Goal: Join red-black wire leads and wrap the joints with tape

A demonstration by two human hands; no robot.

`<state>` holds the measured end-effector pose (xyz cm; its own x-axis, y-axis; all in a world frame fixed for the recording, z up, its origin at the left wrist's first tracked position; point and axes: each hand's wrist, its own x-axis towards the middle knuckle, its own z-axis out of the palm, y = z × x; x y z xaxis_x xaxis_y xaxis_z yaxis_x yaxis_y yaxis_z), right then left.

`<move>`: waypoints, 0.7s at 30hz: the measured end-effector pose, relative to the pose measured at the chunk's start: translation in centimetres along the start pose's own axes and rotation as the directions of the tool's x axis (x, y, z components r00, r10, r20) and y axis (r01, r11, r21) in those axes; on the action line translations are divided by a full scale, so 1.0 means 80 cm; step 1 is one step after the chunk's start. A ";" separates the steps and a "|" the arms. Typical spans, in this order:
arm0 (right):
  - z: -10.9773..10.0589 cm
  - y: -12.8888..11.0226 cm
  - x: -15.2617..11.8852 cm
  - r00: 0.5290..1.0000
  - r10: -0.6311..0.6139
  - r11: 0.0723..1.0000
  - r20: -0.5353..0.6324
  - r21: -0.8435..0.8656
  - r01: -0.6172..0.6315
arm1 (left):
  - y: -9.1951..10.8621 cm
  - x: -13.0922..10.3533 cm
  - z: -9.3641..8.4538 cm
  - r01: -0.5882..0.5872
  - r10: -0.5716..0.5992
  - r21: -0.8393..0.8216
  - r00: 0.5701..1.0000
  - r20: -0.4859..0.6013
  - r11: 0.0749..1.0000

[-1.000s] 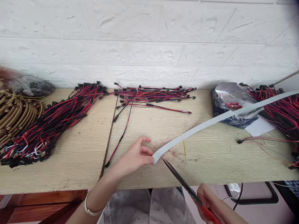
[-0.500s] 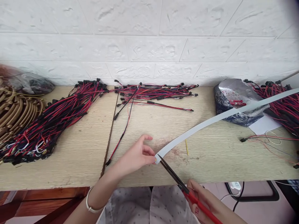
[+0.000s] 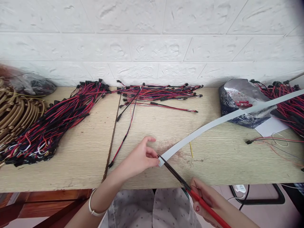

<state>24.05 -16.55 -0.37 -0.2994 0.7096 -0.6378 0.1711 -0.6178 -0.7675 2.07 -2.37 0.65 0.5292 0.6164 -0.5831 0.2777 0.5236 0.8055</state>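
A long white strip [image 3: 201, 129] runs in a curve from the right edge down to the middle of the table. My left hand [image 3: 143, 156] pinches its near end between thumb and fingertip. In my right hand [image 3: 204, 199] is a pair of scissors [image 3: 175, 174] with red handles and dark blades. The blades lie across the strip close to my left fingertips, with their tips just past its far edge. They look nearly closed; whether the strip is cut through, I cannot tell.
Bundled red and black wires [image 3: 66, 117] lie at the left beside stacked tan rings [image 3: 19, 117]. More connector wires [image 3: 159, 92] lie along the wall. A patterned fabric bin [image 3: 228, 109] stands at the right under the strip. A short yellow piece [image 3: 191, 149] lies on the table [image 3: 152, 126].
The scissor blades have come together and their tips reach slightly further left across the strip. My left hand keeps its pinch on the end.
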 end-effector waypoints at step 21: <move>0.004 0.015 0.007 1.000 0.025 0.984 -0.018 0.179 -0.021 | -0.007 0.001 -0.001 -0.001 0.001 0.003 1.000 -0.020 1.000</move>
<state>23.79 -17.03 -1.65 -0.2781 0.7002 -0.6576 0.0067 -0.6832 -0.7302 1.92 -2.57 0.12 0.5131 0.6288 -0.5843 0.2798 0.5210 0.8064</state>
